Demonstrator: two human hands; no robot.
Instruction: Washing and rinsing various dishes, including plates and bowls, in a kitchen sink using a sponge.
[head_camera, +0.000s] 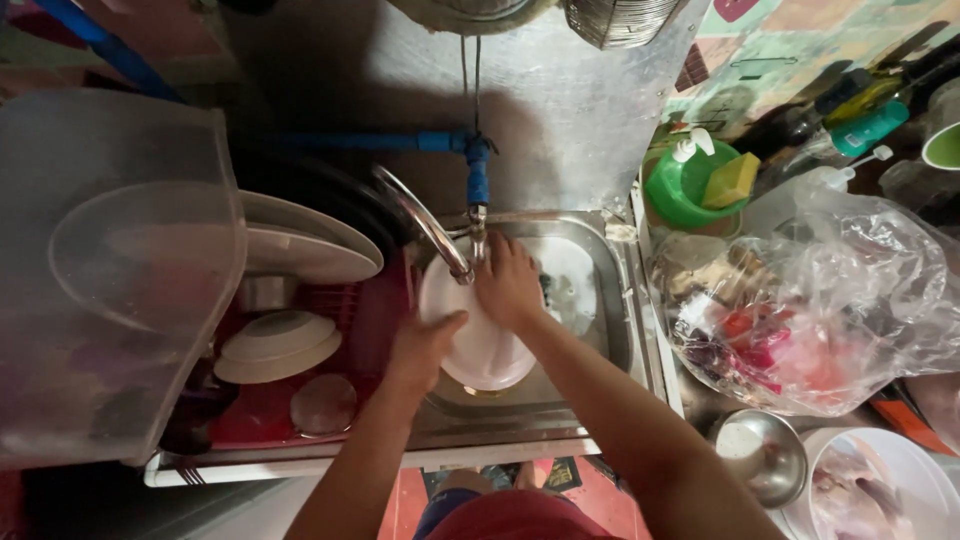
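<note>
A white plate is held over the steel sink, under the curved tap. My left hand grips the plate's left rim, thumb on top. My right hand lies flat on the plate's upper part, fingers pointing toward the tap. Another white dish lies in the sink behind my right hand, with something dark on it.
A red drying rack at left holds white plates, a bowl and a clear lid. A translucent plastic cover stands far left. At right are a clear bag of food, a steel bowl and a green tub.
</note>
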